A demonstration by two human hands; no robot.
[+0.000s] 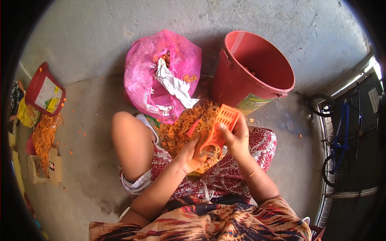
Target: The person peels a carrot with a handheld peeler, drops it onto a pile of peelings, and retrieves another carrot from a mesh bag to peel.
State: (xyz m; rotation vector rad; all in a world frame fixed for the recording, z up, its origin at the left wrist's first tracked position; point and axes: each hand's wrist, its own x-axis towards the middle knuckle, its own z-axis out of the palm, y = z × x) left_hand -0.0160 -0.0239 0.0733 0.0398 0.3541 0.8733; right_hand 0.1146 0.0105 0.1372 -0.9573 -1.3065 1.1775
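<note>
An orange plastic grater point(226, 120) with rows of holes is tilted between my two hands. My right hand point(236, 138) grips its upper part, thumb on the near face. Below and to the left, my left hand point(189, 156) is closed round something orange-brown at the grater's lower end; it looks like a carrot, partly hidden by the fingers. Under both hands lies a heap of orange shreds and peelings point(177, 134), between my legs. A pink-red handled tool point(193, 127) rests on the heap.
Behind the heap stand a pink mesh sack point(140, 72) with white paper on it and a tall red bin point(237, 82). At the left are a red tub point(37, 86), a yellow bag point(27, 113) and more shreds point(45, 134). A blue bicycle point(341, 136) leans at the right.
</note>
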